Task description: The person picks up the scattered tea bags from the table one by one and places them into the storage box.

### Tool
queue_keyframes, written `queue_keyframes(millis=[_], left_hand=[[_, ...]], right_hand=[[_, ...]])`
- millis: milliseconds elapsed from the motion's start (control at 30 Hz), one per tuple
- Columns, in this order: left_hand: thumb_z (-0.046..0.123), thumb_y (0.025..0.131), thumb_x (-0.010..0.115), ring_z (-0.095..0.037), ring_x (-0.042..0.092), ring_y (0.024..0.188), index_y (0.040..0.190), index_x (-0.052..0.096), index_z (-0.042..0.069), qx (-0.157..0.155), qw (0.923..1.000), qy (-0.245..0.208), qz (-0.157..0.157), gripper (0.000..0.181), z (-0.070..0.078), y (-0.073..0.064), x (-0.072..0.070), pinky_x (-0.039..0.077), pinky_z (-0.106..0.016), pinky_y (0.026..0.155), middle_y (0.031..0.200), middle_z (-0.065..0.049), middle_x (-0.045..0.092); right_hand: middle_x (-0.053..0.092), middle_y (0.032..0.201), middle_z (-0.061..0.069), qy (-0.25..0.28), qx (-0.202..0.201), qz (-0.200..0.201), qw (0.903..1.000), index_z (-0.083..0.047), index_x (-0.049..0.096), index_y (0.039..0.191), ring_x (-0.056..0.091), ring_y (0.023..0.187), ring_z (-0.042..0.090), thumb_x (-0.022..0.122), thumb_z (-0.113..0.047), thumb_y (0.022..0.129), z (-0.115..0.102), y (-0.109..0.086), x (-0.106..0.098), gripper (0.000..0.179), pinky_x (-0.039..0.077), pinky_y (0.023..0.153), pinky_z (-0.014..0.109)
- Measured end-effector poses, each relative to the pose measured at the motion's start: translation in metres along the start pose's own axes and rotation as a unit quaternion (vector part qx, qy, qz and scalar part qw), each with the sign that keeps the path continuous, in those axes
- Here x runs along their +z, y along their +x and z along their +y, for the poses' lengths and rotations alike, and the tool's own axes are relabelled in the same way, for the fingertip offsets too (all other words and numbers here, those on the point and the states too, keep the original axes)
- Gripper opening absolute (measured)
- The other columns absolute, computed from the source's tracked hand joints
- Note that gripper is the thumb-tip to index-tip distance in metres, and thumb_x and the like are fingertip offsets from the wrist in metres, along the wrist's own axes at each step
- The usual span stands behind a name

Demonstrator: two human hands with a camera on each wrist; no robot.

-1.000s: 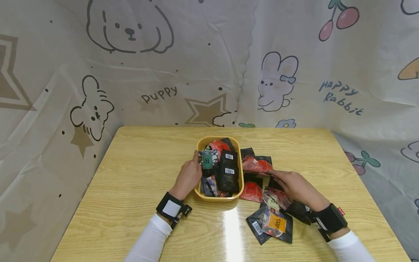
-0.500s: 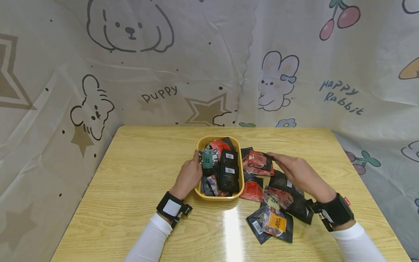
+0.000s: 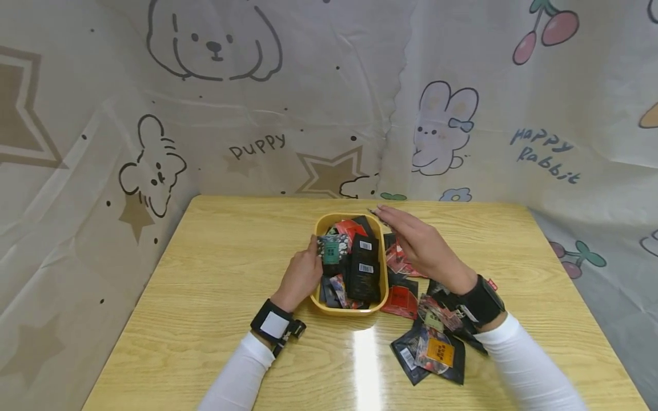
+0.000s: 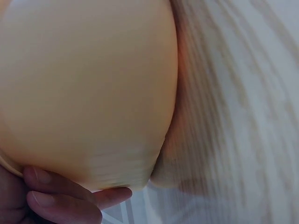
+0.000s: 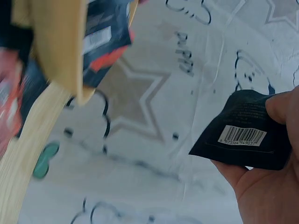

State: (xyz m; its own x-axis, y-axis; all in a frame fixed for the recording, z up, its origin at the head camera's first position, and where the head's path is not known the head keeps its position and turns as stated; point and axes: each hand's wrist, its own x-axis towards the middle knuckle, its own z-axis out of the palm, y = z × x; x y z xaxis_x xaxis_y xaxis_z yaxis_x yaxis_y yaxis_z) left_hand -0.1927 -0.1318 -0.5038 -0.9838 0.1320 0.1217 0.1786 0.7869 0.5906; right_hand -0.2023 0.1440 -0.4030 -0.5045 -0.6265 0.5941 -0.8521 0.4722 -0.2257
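Note:
A yellow plastic basket [image 3: 348,312] full of sachets stands on the table. My left hand [image 3: 298,277] holds its left side at the rim; in the left wrist view, the fingers [image 4: 65,207] lie against the outer wall of the basket [image 4: 88,93]. Above the basket's far right corner, my right hand [image 3: 430,248] pinches a black sachet [image 5: 250,128] with a barcode facing the right wrist camera. In the head view that sachet is mostly hidden by the fingers. Red and black sachets [image 3: 402,299] lie just right of the basket, some covered by the right hand.
More sachets lie toward the front right, with an orange-labelled sachet [image 3: 437,353] on top, partly under the right forearm. A wooden table [image 3: 231,245] carries everything, and a printed cloth [image 3: 308,85] hangs behind it.
My right hand has lifted off the pile, moving left and away to the basket's far corner with a black sachet. The left hand keeps its place on the basket; the head view has shifted slightly.

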Motion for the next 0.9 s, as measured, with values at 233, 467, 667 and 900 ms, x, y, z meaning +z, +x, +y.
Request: queue_keyframes(millis=[233,467,667,900], left_hand=[[0.010,0.100,0.044,-0.015,0.052,0.052,0.149,0.029,-0.007,0.003,1.0000,0.004,0.002,0.054,0.003,0.000,0.000,0.040,-0.029,0.046,0.077,-0.015,0.062],[0.010,0.099,0.045,-0.015,0.052,0.052,0.149,0.029,-0.007,-0.004,1.0000,0.006,0.001,0.055,0.002,-0.001,-0.001,0.040,-0.029,0.046,0.076,-0.014,0.061],[0.009,0.099,0.045,-0.014,0.050,0.049,0.149,0.029,-0.007,-0.004,1.0000,0.001,0.004,0.054,0.002,-0.001,0.001,0.039,-0.029,0.044,0.069,-0.011,0.058],[0.008,0.099,0.045,-0.013,0.049,0.048,0.149,0.029,-0.007,0.005,1.0000,0.000,0.007,0.054,0.002,-0.002,0.000,0.038,-0.028,0.043,0.069,-0.011,0.057]], right_hand=[[0.048,0.143,0.015,0.039,-0.029,-0.020,0.9986,-0.003,0.046,0.143,0.046,0.131,0.030,0.049,0.013,0.092,-0.008,0.021,0.024,0.054,0.039,0.104,0.043],[0.050,0.142,0.012,0.037,-0.018,-0.045,0.9981,-0.006,0.046,0.144,0.046,0.131,0.027,0.047,0.008,0.095,-0.005,0.024,0.039,0.051,0.038,0.105,0.042],[0.026,0.158,0.011,0.026,0.039,-0.193,0.9800,-0.014,0.034,0.153,0.023,0.144,0.028,0.054,-0.036,0.100,-0.003,0.013,0.041,0.061,0.015,0.113,0.055],[0.013,0.162,0.008,0.019,0.099,-0.210,0.9726,-0.020,0.027,0.155,0.015,0.146,0.030,0.058,-0.054,0.092,0.005,-0.003,0.023,0.078,0.005,0.114,0.057]])
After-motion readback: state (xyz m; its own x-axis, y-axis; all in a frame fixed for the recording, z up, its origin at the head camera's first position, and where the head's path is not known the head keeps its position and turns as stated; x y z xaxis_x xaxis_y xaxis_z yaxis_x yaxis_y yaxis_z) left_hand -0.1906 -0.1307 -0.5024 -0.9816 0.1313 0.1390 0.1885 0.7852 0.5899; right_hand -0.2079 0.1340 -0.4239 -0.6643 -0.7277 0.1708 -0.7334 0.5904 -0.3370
